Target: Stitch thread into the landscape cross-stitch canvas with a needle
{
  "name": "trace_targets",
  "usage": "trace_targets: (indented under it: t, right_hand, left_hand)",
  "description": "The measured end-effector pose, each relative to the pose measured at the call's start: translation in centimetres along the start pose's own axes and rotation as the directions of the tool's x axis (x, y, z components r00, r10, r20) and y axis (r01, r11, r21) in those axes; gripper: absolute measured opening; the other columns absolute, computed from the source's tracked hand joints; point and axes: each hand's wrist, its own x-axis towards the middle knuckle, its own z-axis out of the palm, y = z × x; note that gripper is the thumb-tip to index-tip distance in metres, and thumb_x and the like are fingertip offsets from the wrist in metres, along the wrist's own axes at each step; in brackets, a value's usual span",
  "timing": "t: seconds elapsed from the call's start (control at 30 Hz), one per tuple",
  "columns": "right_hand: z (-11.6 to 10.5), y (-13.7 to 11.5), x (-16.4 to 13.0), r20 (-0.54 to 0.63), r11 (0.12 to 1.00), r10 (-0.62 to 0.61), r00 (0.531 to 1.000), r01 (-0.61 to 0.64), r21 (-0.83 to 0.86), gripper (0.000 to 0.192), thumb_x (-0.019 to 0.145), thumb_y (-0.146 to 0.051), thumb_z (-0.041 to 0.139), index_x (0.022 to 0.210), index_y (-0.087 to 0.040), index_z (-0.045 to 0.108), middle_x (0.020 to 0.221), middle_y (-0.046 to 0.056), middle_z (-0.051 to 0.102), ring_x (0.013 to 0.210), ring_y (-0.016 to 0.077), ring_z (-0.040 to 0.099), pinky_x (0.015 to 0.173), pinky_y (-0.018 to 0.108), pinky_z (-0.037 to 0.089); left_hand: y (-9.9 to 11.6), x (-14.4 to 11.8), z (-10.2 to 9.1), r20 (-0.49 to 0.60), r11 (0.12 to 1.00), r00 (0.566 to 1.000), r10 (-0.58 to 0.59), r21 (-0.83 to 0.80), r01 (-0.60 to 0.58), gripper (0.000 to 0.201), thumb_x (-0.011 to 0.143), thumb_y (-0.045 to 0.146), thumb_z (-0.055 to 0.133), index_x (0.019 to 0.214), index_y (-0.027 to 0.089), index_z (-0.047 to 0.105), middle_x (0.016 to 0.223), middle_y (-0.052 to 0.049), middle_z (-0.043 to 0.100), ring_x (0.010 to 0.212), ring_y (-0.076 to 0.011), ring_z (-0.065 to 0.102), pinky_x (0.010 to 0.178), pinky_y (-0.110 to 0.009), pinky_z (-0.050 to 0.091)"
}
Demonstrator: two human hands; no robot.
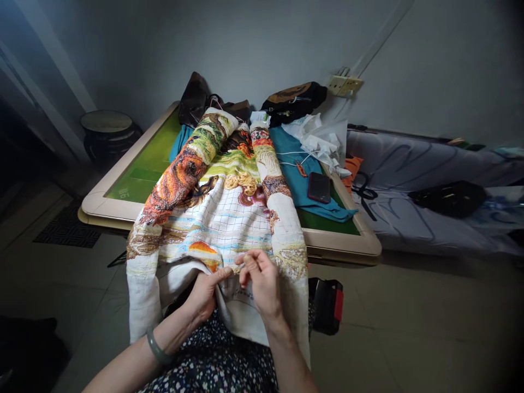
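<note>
A large cross-stitch cloth [229, 218], its sides rolled up and partly covered in coloured stitches, spreads from the table down over my lap. My left hand [207, 292] grips the cloth near its lower part, thumb on top and the other fingers beneath. Just right of it, my right hand [262, 281] is closed in a pinch above the stitched area; whatever it pinches is too small to make out. An orange stitched patch [203, 250] lies just above my left thumb. Skeins of cream and brown thread [241, 182] rest on the cloth farther up.
A green-topped table [141, 177] with a pale rim bears a teal cloth [292, 169], a phone [319, 187], small orange-handled scissors [301, 169], crumpled white plastic [319, 139] and dark bags [295, 101]. A stool [107, 123] stands left, a covered couch [393, 169] right.
</note>
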Motion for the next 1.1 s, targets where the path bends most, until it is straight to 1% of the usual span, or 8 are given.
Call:
trace_targets:
  t: [0.1, 0.2, 0.33, 0.47, 0.7, 0.8, 0.93, 1.1]
  right_hand:
    - [-0.6, -1.2, 0.7, -0.010, 0.940, 0.065, 0.998, -0.058, 0.335, 0.020, 0.085, -0.039, 0.058, 0.085, -0.022, 0.046, 0.060, -0.006, 0.057, 0.038, 0.0074, 0.046, 0.038, 0.018, 0.036]
    - [-0.9, -2.3, 1.0, -0.066, 0.896, 0.033, 0.997, 0.000, 0.444, 0.023, 0.081, -0.036, 0.065, 0.084, -0.023, 0.046, 0.058, -0.007, 0.054, 0.041, 0.0071, 0.046, 0.040, 0.018, 0.039]
    - [-1.0, -2.7, 1.0, -0.139, 0.904, 0.012, 0.990, 0.049, 0.424, 0.024, 0.079, -0.036, 0.066, 0.084, -0.023, 0.046, 0.058, -0.007, 0.053, 0.042, 0.0073, 0.046, 0.041, 0.019, 0.040]
    - [-1.1, -2.4, 1.3, -0.199, 0.929, 0.002, 0.980, 0.072, 0.363, 0.026, 0.080, -0.040, 0.065, 0.081, -0.022, 0.046, 0.062, -0.005, 0.058, 0.043, 0.0083, 0.049, 0.043, 0.021, 0.042]
    - [-1.8, -2.3, 1.8, -0.259, 0.908, 0.006, 0.966, 0.103, 0.405, 0.028, 0.078, -0.039, 0.067, 0.078, -0.021, 0.047, 0.068, -0.002, 0.062, 0.044, 0.0077, 0.051, 0.044, 0.021, 0.041]
    - [-2.0, -2.3, 1.7, -0.230, 0.912, 0.026, 0.973, 0.071, 0.405, 0.029, 0.078, -0.040, 0.067, 0.076, -0.021, 0.045, 0.060, -0.006, 0.055, 0.042, 0.0072, 0.047, 0.041, 0.020, 0.039]
    - [-2.0, -2.2, 1.7, -0.123, 0.895, 0.078, 0.989, -0.015, 0.446, 0.028, 0.080, -0.039, 0.066, 0.077, -0.023, 0.042, 0.051, -0.011, 0.038, 0.035, 0.0042, 0.033, 0.036, 0.016, 0.034]
    - [-1.7, -1.7, 2.4, -0.127, 0.866, 0.094, 0.987, -0.018, 0.500, 0.029, 0.079, -0.036, 0.067, 0.073, -0.022, 0.042, 0.052, -0.013, 0.030, 0.038, 0.0037, 0.026, 0.052, 0.024, 0.051]
  left_hand:
    - [-0.2, 0.2, -0.1, 0.009, 0.999, 0.999, 0.045, -0.024, -0.044, 0.040, 0.057, 0.024, 0.080, 0.094, 0.010, 0.071, 0.094, -0.012, 0.073, 0.092, -0.0267, 0.066, 0.088, -0.038, 0.046]
    - [-0.3, 0.2, -0.1, 0.030, 0.996, 0.997, 0.071, -0.059, -0.069, 0.043, 0.058, 0.023, 0.079, 0.099, 0.012, 0.070, 0.101, -0.011, 0.072, 0.099, -0.0273, 0.064, 0.092, -0.038, 0.045]
    - [-0.3, 0.2, 0.0, 0.032, 0.995, 0.996, 0.084, -0.057, -0.082, 0.044, 0.059, 0.020, 0.079, 0.100, 0.013, 0.069, 0.100, -0.010, 0.072, 0.102, -0.0267, 0.063, 0.095, -0.038, 0.044]
    - [-0.3, 0.3, 0.1, -0.001, 0.996, 0.997, 0.076, -0.052, -0.076, 0.045, 0.055, 0.020, 0.080, 0.098, 0.013, 0.069, 0.092, -0.009, 0.074, 0.101, -0.0270, 0.063, 0.094, -0.038, 0.044]
    - [-0.5, 0.4, 0.0, -0.012, 0.995, 0.997, 0.082, -0.057, -0.083, 0.043, 0.056, 0.018, 0.080, 0.097, 0.014, 0.069, 0.095, -0.009, 0.073, 0.103, -0.0260, 0.063, 0.096, -0.037, 0.043]
    - [-0.7, 0.5, -0.1, 0.014, 0.996, 0.997, 0.072, -0.062, -0.071, 0.042, 0.057, 0.017, 0.079, 0.097, 0.012, 0.069, 0.098, -0.010, 0.073, 0.104, -0.0265, 0.062, 0.096, -0.038, 0.043]
    - [-0.9, 0.6, 0.0, 0.022, 0.995, 0.996, 0.083, -0.051, -0.082, 0.039, 0.057, 0.016, 0.079, 0.094, 0.011, 0.069, 0.098, -0.011, 0.073, 0.106, -0.0275, 0.061, 0.096, -0.038, 0.044]
    - [-0.8, 0.6, 0.3, 0.004, 0.996, 0.997, 0.082, -0.046, -0.082, 0.036, 0.057, 0.013, 0.077, 0.093, 0.014, 0.069, 0.095, -0.009, 0.074, 0.102, -0.0263, 0.064, 0.095, -0.037, 0.045]
